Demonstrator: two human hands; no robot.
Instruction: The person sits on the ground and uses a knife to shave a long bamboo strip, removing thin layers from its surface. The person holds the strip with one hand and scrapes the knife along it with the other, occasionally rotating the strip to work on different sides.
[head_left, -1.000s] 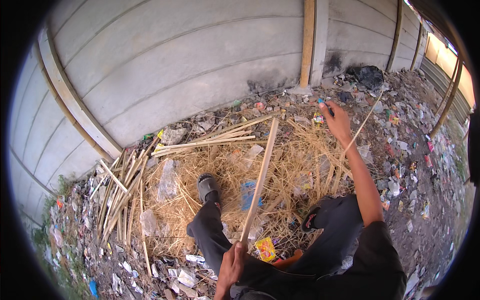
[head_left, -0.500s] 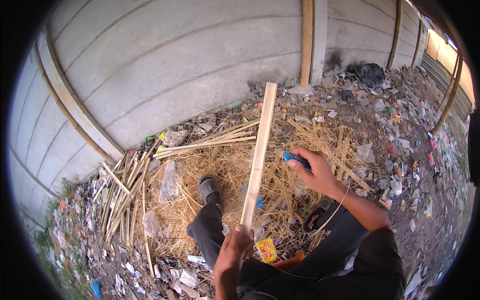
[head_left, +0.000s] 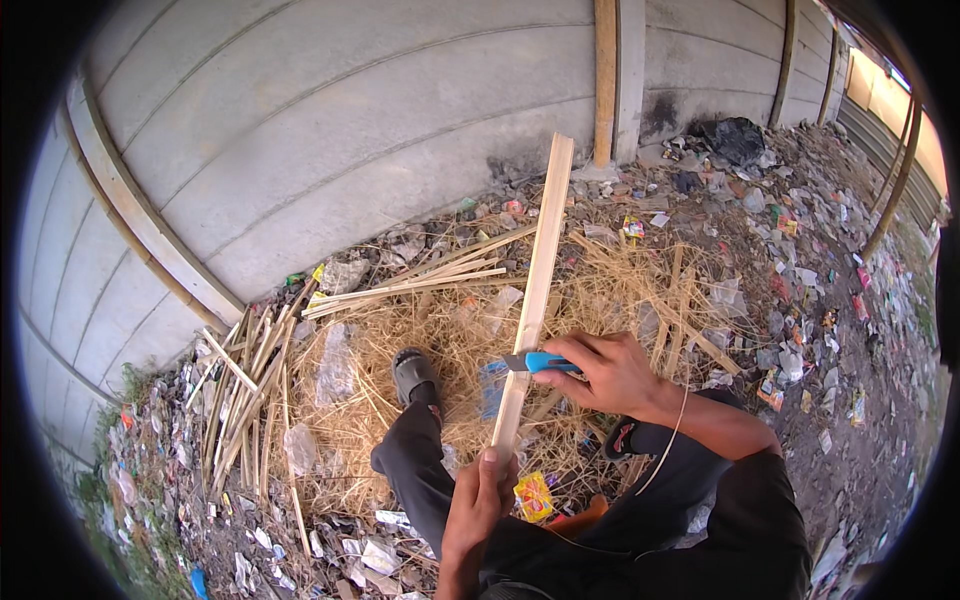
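While left hand (head_left: 478, 500) fingers wrap near end of bamboo slat (head_left: 535, 300), right hand (head_left: 610, 375) fingers clench blue knife (head_left: 540, 362) against slat edge; blade slip toward near hand or leg likely risk.

The left hand (head_left: 478, 500) grips the lower end of a long pale slat (head_left: 535, 300) that tilts up toward the wall (head_left: 330, 130). The right hand (head_left: 610, 375) presses a blue knife (head_left: 540, 362) against its edge, above straw (head_left: 440, 340) and a sandal (head_left: 414, 372)

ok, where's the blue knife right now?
Head view, centre-right: the blue knife is in the right hand, its tip against the long wooden slat that the left hand grips at its lower end.
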